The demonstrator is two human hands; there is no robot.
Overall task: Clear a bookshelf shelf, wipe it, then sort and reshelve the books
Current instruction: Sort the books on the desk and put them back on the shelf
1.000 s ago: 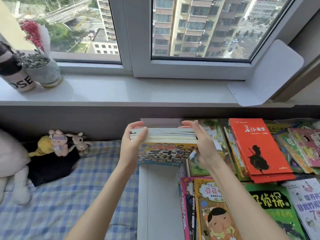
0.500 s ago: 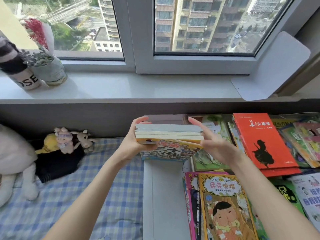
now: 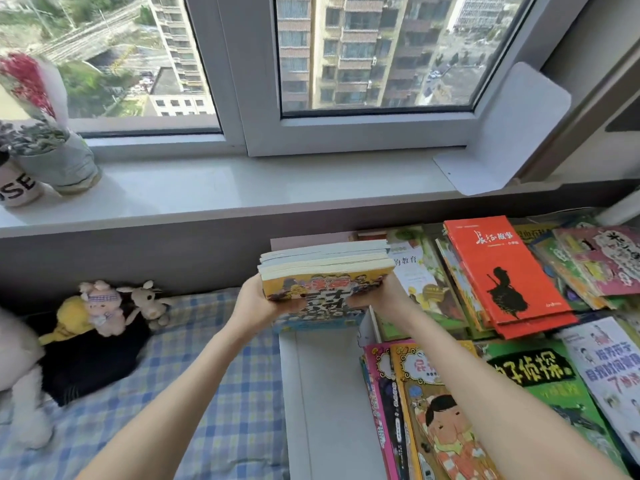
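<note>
A stack of several thin books with a yellow cartoon cover in front is held between both hands above the far end of the white shelf board. My left hand grips its left lower edge, thumb on the cover. My right hand grips its right lower edge. The stack is tilted, page edges facing up. Another colourful book lies under it on the board.
Many picture books lie spread on the right, among them a red book and a green one. Plush toys sit on the checked blue bedding. Pots stand on the windowsill, and a white bookend leans at its right.
My right hand moved from the stack's top right down to its lower right edge. The stack has tipped so its front cover faces me more.
</note>
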